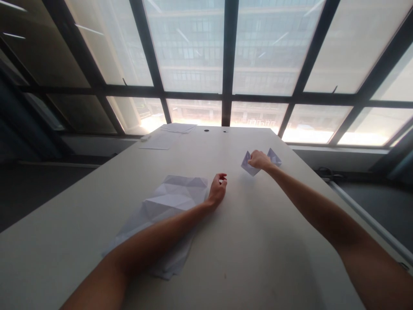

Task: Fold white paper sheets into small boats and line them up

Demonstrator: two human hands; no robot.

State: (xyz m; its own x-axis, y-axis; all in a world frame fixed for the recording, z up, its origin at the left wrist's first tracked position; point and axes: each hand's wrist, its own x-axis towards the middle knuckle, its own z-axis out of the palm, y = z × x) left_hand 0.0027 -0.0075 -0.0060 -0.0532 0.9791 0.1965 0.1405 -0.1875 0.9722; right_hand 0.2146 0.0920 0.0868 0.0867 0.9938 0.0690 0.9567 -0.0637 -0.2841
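Over the right part of the table, my right hand (260,159) is closed around the middle of a folded piece of white paper (251,170). The paper's two pointed ends stick up on either side of the hand, rather like a paper boat; its middle is hidden by the fingers. My left hand (218,189) rests near the table's centre, holding nothing, its fingers loosely curled with a gap at the thumb. Beside that hand and partly under the left forearm lie creased white sheets (176,198), unfolded with fold lines showing.
The long white table (245,241) reaches toward a wall of dark-framed windows (227,64). Several flat sheets (158,140) lie at its far left, by a small pale object (144,138). A round hole (206,130) sits near the far edge. Dark curtains (26,116) hang at the left.
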